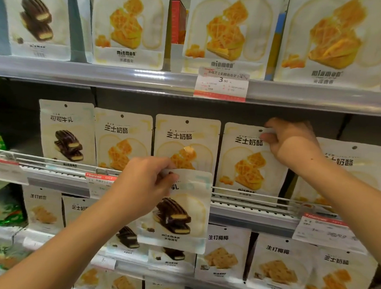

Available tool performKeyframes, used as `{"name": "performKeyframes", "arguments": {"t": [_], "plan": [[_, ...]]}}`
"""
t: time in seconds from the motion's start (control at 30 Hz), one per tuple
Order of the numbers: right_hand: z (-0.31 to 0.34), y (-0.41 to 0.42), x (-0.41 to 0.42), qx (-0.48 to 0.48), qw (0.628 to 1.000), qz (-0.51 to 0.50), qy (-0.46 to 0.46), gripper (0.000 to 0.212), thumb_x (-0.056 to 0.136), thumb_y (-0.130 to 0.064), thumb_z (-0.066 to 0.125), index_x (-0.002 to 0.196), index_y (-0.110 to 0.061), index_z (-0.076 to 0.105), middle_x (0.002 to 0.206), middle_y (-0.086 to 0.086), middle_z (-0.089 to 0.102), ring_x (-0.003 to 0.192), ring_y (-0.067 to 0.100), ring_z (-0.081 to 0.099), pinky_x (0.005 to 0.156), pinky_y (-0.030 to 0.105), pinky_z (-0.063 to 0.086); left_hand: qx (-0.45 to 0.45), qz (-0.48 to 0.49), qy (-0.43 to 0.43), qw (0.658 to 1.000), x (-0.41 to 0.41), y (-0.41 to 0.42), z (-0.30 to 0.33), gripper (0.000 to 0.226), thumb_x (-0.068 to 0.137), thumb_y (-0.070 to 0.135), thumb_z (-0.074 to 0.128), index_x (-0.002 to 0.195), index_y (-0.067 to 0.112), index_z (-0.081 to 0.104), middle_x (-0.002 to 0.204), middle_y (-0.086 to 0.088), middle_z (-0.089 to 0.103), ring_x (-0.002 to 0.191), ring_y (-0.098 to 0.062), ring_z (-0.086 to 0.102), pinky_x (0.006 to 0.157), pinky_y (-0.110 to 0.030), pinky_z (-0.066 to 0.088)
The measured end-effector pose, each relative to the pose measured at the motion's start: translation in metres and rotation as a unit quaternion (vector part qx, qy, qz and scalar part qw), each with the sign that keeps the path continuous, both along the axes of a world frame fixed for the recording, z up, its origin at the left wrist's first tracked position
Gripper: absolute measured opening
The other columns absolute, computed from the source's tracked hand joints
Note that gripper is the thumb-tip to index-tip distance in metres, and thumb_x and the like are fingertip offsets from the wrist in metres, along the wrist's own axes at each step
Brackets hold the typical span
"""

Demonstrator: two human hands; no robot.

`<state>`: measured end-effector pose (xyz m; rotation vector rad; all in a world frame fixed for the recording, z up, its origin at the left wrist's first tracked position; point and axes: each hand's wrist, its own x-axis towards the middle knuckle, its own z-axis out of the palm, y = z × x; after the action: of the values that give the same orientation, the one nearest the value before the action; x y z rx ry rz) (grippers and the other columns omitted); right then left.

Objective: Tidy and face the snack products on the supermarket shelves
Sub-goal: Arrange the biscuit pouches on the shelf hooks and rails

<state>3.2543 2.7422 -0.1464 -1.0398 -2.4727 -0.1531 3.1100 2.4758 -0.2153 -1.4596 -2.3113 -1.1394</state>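
Middle shelf: three cheese pouches [187, 142], one cocoa pouch [67, 133].

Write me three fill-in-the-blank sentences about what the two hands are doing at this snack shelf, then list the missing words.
1. The left hand holds a pouch picturing ____ biscuits.
2. The right hand pinches the ____ edge of a cheese pouch.
3. The white price tag on the upper shelf rail reads ____.

Missing words: chocolate; top; 3.90

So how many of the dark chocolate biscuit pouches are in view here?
5 chocolate pouches: one top shelf, far left; one at the middle shelf's left end; one in the left hand; two on the lower shelf behind it. Others may be hidden.
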Motion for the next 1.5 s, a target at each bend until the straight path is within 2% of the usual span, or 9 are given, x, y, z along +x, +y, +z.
{"name": "performKeyframes", "arguments": {"t": [0.33,0.5,0.67,0.8,0.97,1.1,1.2,1.3,1.5], "plan": [[0.005,0.000,-0.004,-0.032,0.996,-0.044,-0.069,0.038,0.099,-0.043,0.044,0.135,-0.030,0.045,0.135,0.011,0.052,0.131,0.039,0.033,0.106,0.042,0.030,-0.007,-0.022,-0.013,1.000,0.002,0.010,-0.009,0.005,0.089,0.022,0.066,0.086,0.019,0.069,0.062,0.013,0.068,0.061,0.001,0.066,0.061,-0.028,0.056],[-0.008,-0.014,0.010,0.072,0.994,0.069,0.046,0.044,0.093,-0.038,0.057,0.135,-0.031,0.047,0.133,0.004,0.055,0.131,0.029,0.038,0.110,0.043,0.017,-0.011,-0.020,0.004,1.000,0.002,0.012,-0.010,0.004,0.090,0.023,0.067,0.086,0.022,0.069,0.061,0.013,0.067,0.060,0.001,0.064,0.056,-0.019,0.052],[-0.055,-0.080,0.011,-0.025,0.913,0.380,0.146,0.038,0.091,-0.049,0.051,0.124,-0.032,0.052,0.118,-0.020,0.057,0.116,0.000,0.050,0.102,0.032,0.040,-0.012,-0.007,0.011,1.000,0.001,0.007,-0.012,0.007,0.089,0.023,0.067,0.090,0.017,0.071,0.064,0.010,0.067,0.059,-0.004,0.064,0.060,-0.031,0.055],[-0.102,-0.117,-0.014,-0.323,0.845,0.403,0.136,0.062,0.072,-0.066,0.064,0.126,-0.055,0.034,0.121,-0.035,0.049,0.115,-0.010,0.049,0.092,0.020,0.045,0.003,0.000,-0.003,1.000,0.004,-0.013,-0.016,0.003,0.088,0.017,0.068,0.087,0.019,0.070,0.064,0.008,0.068,0.059,-0.007,0.065,0.059,-0.034,0.053],[-0.135,-0.144,-0.052,-0.459,0.744,0.444,0.197,0.025,0.084,-0.028,0.071,0.101,-0.043,0.061,0.093,-0.017,0.070,0.082,0.003,0.068,0.066,0.023,0.055,0.005,0.075,-0.010,0.997,0.010,-0.055,-0.028,0.005,0.088,0.020,0.067,0.090,0.017,0.070,0.069,0.007,0.069,0.062,-0.005,0.066,0.059,-0.030,0.053],[-0.150,-0.182,-0.085,-0.533,0.675,0.459,0.220,0.028,0.085,-0.018,0.072,0.100,-0.040,0.068,0.094,-0.012,0.074,0.084,0.008,0.071,0.067,0.024,0.057,0.044,0.240,0.074,0.967,0.019,-0.108,-0.057,0.039,0.083,0.034,0.065,0.119,0.021,0.058,0.109,0.010,0.053,0.080,-0.006,0.053,0.067,-0.017,0.048],[-0.162,-0.218,-0.105,-0.640,0.591,0.439,0.219,0.028,0.085,-0.013,0.070,0.095,-0.039,0.072,0.099,-0.002,0.075,0.092,0.021,0.072,0.075,0.041,0.060,0.106,0.357,-0.017,0.928,0.035,-0.158,-0.100,0.071,0.073,0.050,0.065,0.133,0.026,0.035,0.113,0.015,0.032,0.084,-0.006,0.042,0.074,-0.017,0.040],[-0.171,-0.255,-0.124,-0.700,0.536,0.430,0.195,0.026,0.087,-0.010,0.067,0.092,-0.035,0.073,0.099,0.005,0.075,0.091,0.027,0.073,0.072,0.041,0.060,0.128,0.417,-0.199,0.878,0.040,-0.206,-0.140,0.085,0.053,0.072,0.066,0.127,0.048,0.030,0.110,0.027,0.041,0.094,0.006,0.049,0.072,-0.024,0.042],[-0.181,-0.332,-0.174,-0.721,0.522,0.405,0.206,0.019,0.085,-0.007,0.067,0.096,-0.021,0.073,0.098,0.012,0.075,0.089,0.031,0.072,0.068,0.039,0.060,0.153,0.398,-0.330,0.842,-0.006,-0.277,-0.183,0.045,0.060,0.060,0.078,0.099,0.054,0.058,0.093,0.028,0.067,0.075,0.005,0.062,0.064,-0.028,0.047]]}}
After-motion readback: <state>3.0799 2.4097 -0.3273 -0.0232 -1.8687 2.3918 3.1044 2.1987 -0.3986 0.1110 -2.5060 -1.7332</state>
